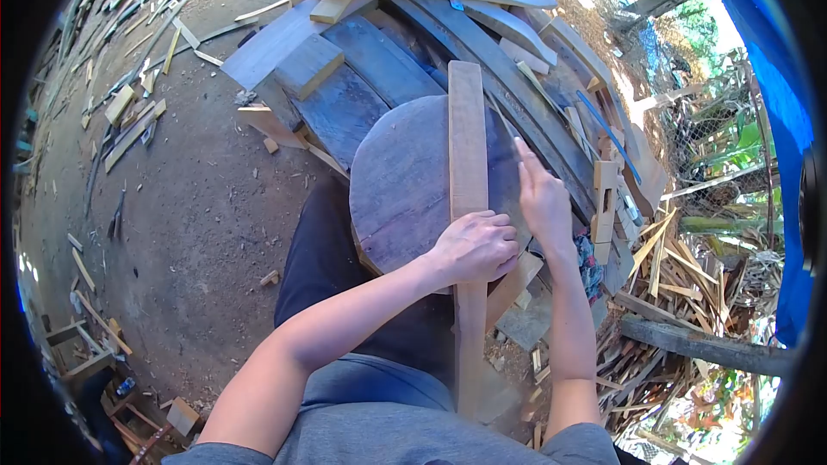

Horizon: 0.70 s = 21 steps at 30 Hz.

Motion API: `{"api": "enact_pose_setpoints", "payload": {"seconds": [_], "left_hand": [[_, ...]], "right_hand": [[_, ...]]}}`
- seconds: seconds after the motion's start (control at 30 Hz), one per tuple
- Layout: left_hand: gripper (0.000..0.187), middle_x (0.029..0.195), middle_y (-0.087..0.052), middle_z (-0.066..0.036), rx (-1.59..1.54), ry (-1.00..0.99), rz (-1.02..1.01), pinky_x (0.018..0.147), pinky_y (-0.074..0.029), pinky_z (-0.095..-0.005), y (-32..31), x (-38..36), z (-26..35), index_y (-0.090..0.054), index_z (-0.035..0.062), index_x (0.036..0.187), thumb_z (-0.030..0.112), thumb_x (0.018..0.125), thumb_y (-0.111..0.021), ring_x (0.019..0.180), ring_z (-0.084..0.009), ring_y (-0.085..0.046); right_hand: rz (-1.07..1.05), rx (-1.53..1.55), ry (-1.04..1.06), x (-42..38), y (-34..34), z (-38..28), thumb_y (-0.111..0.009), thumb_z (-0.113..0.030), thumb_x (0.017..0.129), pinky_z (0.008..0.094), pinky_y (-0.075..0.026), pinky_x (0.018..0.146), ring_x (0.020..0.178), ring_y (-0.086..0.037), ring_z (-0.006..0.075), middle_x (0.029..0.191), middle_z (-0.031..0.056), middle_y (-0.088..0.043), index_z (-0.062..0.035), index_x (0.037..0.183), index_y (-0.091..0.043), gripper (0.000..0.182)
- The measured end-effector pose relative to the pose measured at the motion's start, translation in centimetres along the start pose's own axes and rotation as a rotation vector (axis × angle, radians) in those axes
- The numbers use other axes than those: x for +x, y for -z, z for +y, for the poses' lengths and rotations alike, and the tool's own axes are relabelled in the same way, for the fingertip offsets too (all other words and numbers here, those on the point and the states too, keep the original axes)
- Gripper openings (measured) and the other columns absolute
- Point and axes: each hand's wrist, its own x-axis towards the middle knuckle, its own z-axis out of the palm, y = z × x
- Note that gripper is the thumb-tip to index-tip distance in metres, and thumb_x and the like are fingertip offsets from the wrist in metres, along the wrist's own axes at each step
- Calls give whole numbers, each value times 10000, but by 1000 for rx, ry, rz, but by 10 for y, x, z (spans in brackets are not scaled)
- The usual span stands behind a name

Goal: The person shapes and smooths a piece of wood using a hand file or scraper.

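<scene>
A long straight wooden plank [468, 138] lies across a round wooden disc [396, 181] and reaches down past my lap. My left hand [476, 247] is wrapped over the plank near the disc's lower edge, its fingers curled around the right side. Just right of the plank, my right hand [543, 198] is closed with the index finger stretched forward. A thin, dark, pointed piece [502, 117] extends from its fingertips toward the plank; the rest of whatever it holds is hidden by the hand.
Stacked boards [362, 69] lie beyond the disc, with a wooden block [308, 65] on them. A notched wooden piece [605, 202] stands at the right. Offcuts [680, 267] pile up near a beam [706, 349]. Wood scraps [129, 120] litter the dirt ground at left.
</scene>
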Motion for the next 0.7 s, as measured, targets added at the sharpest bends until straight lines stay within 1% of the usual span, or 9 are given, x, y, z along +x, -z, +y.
{"api": "enact_pose_setpoints", "payload": {"seconds": [0.1,0.17,0.23,0.3,0.37,0.4,0.53,0.63,0.7], "left_hand": [[179,734,-599,-8,1,-14,-15,746,-523,-327,3,1,-2,-630,115,648,198,797,-683,799,-188,-618],[177,738,-603,-10,9,-3,-15,744,-523,-326,1,0,-1,-634,115,651,202,796,-684,800,-186,-620],[171,744,-612,-7,-6,14,16,743,-524,-323,0,0,0,-639,117,653,207,789,-689,803,-184,-623],[164,746,-617,-6,-8,22,19,745,-525,-322,1,1,-2,-642,116,657,207,784,-691,812,-182,-627],[163,753,-623,-5,-2,6,-24,746,-525,-322,3,1,-1,-642,117,659,206,786,-691,813,-180,-627],[163,753,-623,-5,-18,-5,-32,746,-525,-322,2,0,1,-642,117,659,206,786,-691,813,-180,-627],[158,739,-609,-1,14,-31,9,749,-524,-318,1,0,1,-638,120,658,203,780,-693,803,-179,-620],[148,732,-600,-1,19,-15,23,755,-525,-317,4,2,-2,-639,120,663,199,777,-692,801,-179,-618],[141,730,-597,-1,-9,22,18,759,-526,-318,1,-2,-1,-641,120,668,197,775,-691,802,-179,-618]], "right_hand": [[12,106,-86,5,18,-14,-490,-227,1048,533,-500,624,693,-667,436,710,256,-635,-243,1440,-552,398],[20,134,-44,10,10,-24,-488,-210,1053,522,-493,604,675,-662,423,717,244,-637,-246,1441,-554,395],[60,116,123,12,-5,-26,-494,-213,1048,521,-493,604,681,-665,420,719,241,-638,-249,1442,-554,400],[-9,78,104,20,-12,-23,-496,-227,1041,531,-510,626,715,-677,424,752,239,-657,-256,1444,-551,407],[86,17,161,38,-21,-18,-496,-245,1033,539,-530,658,749,-687,426,783,236,-677,-268,1431,-564,404],[51,-60,79,49,-16,-31,-490,-253,1030,540,-542,683,783,-694,429,833,235,-697,-268,1407,-586,389],[62,-144,49,92,-34,-21,-487,-257,1032,529,-548,703,819,-699,431,869,231,-710,-248,1388,-603,374],[100,-46,86,85,-28,-15,-492,-238,1031,514,-559,737,860,-703,431,930,241,-715,-226,1382,-607,370],[242,192,41,58,-23,-6,-495,-206,1029,499,-564,748,861,-706,424,959,248,-714,-241,1390,-601,378]]}}
